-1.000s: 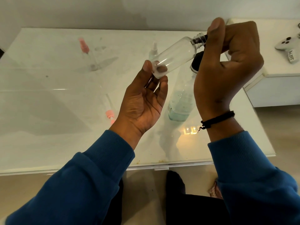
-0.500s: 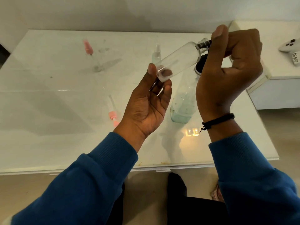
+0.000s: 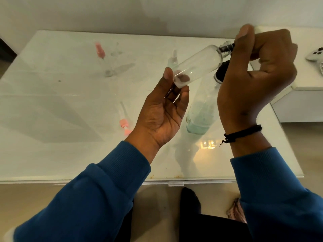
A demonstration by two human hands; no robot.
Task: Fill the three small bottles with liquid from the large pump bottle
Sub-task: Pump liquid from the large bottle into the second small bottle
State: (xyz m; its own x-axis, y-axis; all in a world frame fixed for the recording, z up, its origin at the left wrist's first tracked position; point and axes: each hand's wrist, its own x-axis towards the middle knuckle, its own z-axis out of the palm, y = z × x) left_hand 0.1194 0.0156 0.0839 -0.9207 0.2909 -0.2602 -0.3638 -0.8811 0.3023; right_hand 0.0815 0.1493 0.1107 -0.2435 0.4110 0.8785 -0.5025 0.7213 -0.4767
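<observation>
At frame centre, the left hand (image 3: 162,112) pinches the base of a small clear plastic bottle (image 3: 197,65), tilted as before. At upper right, the right hand (image 3: 258,75) still grips its neck. Behind, the large bottle of pale liquid (image 3: 201,116) stands unmoved on the white tabletop (image 3: 52,110).

A white glass-topped table (image 3: 52,154) stands against a pale wall (image 3: 157,13), and to its right a low white cabinet (image 3: 300,105) carries a white game controller (image 3: 315,54) — half cut off at the frame's edge.
</observation>
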